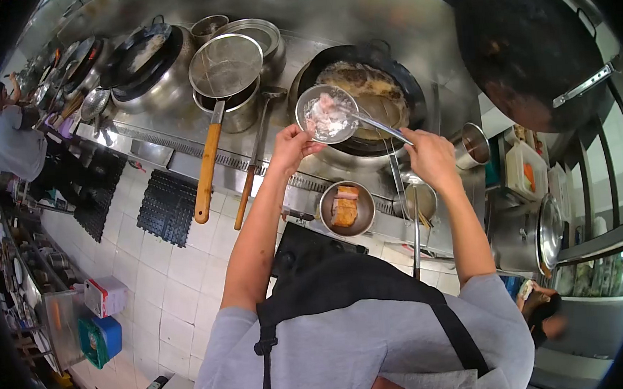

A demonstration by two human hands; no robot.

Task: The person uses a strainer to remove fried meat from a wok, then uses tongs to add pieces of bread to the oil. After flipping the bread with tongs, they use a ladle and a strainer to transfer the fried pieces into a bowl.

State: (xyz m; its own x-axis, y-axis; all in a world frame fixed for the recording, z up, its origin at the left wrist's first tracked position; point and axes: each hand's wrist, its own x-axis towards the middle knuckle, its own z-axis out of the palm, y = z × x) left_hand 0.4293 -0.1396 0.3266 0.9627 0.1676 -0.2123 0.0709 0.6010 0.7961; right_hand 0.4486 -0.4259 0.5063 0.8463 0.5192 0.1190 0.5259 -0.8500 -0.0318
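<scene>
My left hand (296,149) is closed on the near left rim of a small metal bowl (300,110). Pale pink pieces in something whitish (329,112) lie inside; they look like raw meat, though I cannot be sure. My right hand (433,158) grips a long metal-handled utensil (386,128); its far end reaches into the bowl, and its head is hard to make out. Directly behind the bowl sits a dark wok (409,90) with brownish, bubbling liquid. Closer to my body, a second metal bowl (325,211) contains orange-brown and pink slabs of food.
Left along the range, a wire strainer (226,64) with a wooden handle rests over a pot, beside a ladle (252,155). A large black wok (533,52) stands at right, near a lidded steel pot (517,238). Another person (19,139) is at far left.
</scene>
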